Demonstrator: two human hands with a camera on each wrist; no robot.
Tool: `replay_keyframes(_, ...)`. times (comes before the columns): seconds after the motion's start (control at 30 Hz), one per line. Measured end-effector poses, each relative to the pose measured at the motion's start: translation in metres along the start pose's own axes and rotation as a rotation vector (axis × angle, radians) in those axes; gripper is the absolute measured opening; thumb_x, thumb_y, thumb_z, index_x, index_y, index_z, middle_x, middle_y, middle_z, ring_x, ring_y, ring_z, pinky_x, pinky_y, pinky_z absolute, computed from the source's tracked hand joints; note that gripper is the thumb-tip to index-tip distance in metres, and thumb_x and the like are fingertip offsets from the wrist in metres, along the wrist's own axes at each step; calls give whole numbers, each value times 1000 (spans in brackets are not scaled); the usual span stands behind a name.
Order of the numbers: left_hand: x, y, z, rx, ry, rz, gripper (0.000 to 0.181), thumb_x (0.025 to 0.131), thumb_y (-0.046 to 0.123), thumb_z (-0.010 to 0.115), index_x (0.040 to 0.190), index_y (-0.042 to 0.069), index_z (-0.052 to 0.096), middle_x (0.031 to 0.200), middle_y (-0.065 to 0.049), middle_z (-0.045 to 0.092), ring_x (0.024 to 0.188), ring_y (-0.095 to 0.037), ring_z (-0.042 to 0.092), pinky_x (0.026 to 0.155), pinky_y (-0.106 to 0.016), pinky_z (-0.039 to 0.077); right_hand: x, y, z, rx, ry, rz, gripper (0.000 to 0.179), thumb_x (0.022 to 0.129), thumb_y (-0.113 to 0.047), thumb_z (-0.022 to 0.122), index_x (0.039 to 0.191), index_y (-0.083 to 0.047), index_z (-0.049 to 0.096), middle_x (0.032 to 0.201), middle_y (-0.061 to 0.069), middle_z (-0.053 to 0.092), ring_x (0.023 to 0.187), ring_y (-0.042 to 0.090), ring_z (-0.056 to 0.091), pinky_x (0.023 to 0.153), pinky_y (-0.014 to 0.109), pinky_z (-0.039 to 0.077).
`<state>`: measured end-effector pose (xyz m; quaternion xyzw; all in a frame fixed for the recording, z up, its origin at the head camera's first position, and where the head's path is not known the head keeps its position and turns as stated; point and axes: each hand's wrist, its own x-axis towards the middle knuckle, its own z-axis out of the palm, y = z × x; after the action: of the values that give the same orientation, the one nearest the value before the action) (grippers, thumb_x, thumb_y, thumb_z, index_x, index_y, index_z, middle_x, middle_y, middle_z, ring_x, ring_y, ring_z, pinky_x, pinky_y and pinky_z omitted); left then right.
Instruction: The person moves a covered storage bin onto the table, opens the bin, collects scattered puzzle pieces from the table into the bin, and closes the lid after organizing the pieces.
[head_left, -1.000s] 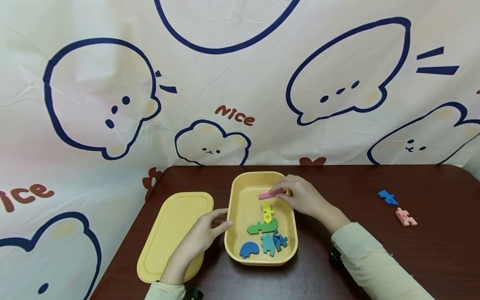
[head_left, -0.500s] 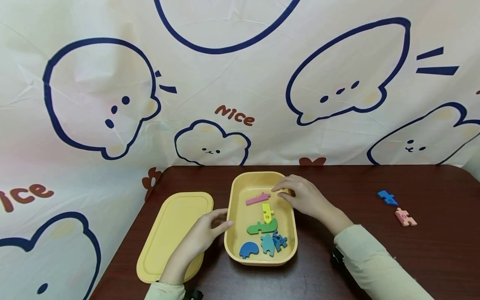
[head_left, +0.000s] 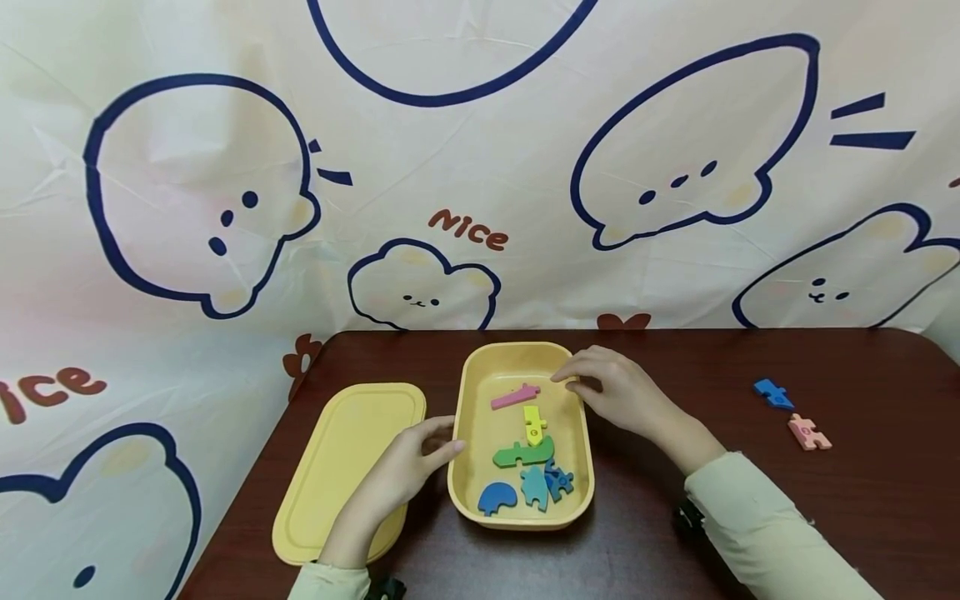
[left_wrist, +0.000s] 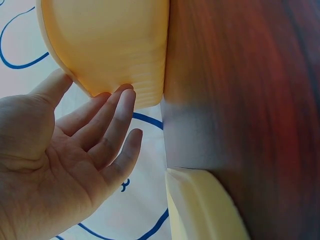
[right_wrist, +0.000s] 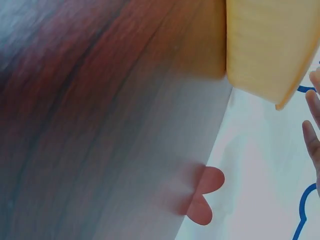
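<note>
A yellow box [head_left: 480, 383] stands on the table with puzzle pieces in it. Against its left side rests my left hand [head_left: 408, 462], thumb at the rim and relaxed fingers along the outer wall; the palm [left_wrist: 60, 170] faces the left wrist camera. My right hand [head_left: 618, 387] hovers at the far right rim, fingers loosely bent and holding nothing. Nearest to it lies a pink piece [head_left: 515, 397]. Below that are a yellow piece [head_left: 533, 424], a green piece [head_left: 523, 452], a blue half-round piece [head_left: 497, 497], a teal piece [head_left: 535, 487] and a dark blue piece [head_left: 558, 481].
A yellow lid [head_left: 337, 475] lies flat left of the box, partly under my left forearm. Out on the right of the table [head_left: 705, 367] are a blue piece [head_left: 773, 393] and a light pink piece [head_left: 808, 432]. A printed curtain [head_left: 540, 208] hangs behind the table.
My right hand let go of the pink piece, which now lies in the far part of the box. Since then the hand has drawn back to the right. My left hand has stayed put.
</note>
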<state>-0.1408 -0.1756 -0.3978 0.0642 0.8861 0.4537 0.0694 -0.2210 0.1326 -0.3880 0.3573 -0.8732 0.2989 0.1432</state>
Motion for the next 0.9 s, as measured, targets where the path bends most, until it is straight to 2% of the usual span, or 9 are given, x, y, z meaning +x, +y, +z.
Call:
replay_keyframes(0.57,1,-2,0,3,-3,4,41,97,19,65,133,1,60,116,-10,67,104,-25,65,87,-42,53,-11,2,-11,-28,47,-38,29,79,5,81,101,-14,78,101,-4,71,96,14,62,80,34,56)
replay_keyframes(0.9,1,-2,0,4,-8,-1,41,97,21,66,133,1,60,116,-9,67,105,-25,65,88,-42,53,-17,0,-16,-37,48,16,28,80,2,81,102,-15,78,100,-6,71,96,13,62,81,34,56)
